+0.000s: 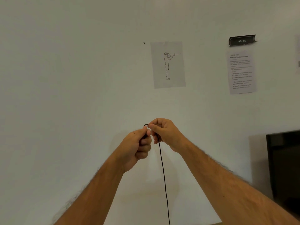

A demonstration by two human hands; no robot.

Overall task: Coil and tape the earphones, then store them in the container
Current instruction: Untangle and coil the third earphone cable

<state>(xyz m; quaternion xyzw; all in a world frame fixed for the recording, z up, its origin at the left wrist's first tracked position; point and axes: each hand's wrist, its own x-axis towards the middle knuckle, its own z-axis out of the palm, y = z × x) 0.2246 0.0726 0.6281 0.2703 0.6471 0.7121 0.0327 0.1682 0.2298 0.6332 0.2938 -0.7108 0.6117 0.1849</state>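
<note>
Both hands are raised in front of a white wall and meet at the middle of the view. My left hand (139,145) has its fingers curled around the upper end of a thin black earphone cable (163,174). My right hand (164,133) pinches the same cable just beside it, where a small black bend shows above the fingertips. From the hands the cable hangs almost straight down and leaves the bottom edge. The earbuds, the tape and the container are out of view.
A sheet with a line drawing of a standing figure (168,64) hangs on the wall ahead. An instruction sheet (241,72) and a black label reading WS 11 (242,40) are at the upper right. A black monitor (284,169) stands at the right edge.
</note>
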